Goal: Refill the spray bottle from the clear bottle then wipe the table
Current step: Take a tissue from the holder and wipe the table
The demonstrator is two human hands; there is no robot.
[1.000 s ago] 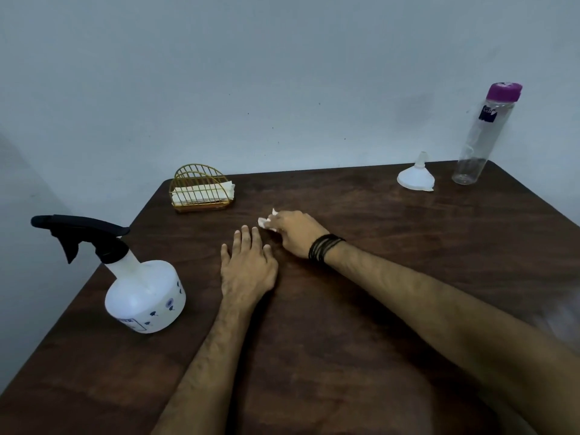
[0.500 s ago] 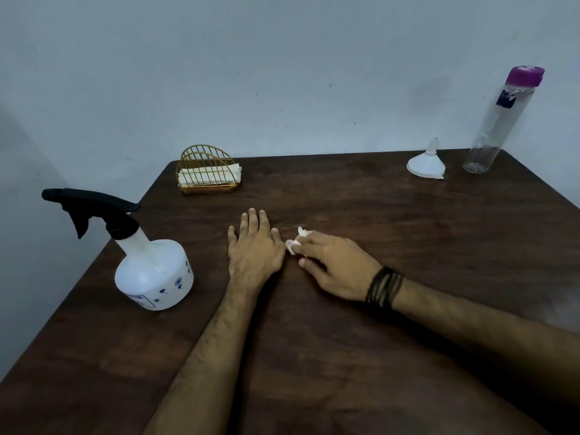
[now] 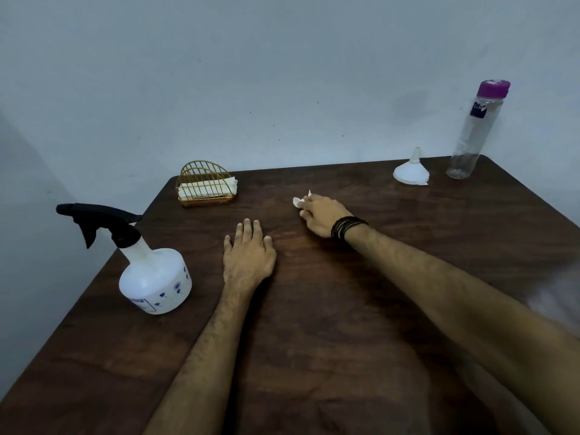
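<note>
With the capped spray bottle standing at the worktop's left edge and the clear bottle apparently empty, the right hand, its grip closed on a wadded tissue, wipes while the left hand rests flat, empty.

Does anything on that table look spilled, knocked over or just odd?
Nothing stands out. The spray bottle and the clear bottle both stand upright with tops on, the funnel sits mouth-down beside the clear bottle, and the napkin holder is upright. The right hand presses a small white tissue on the table; no puddle shows.
</note>
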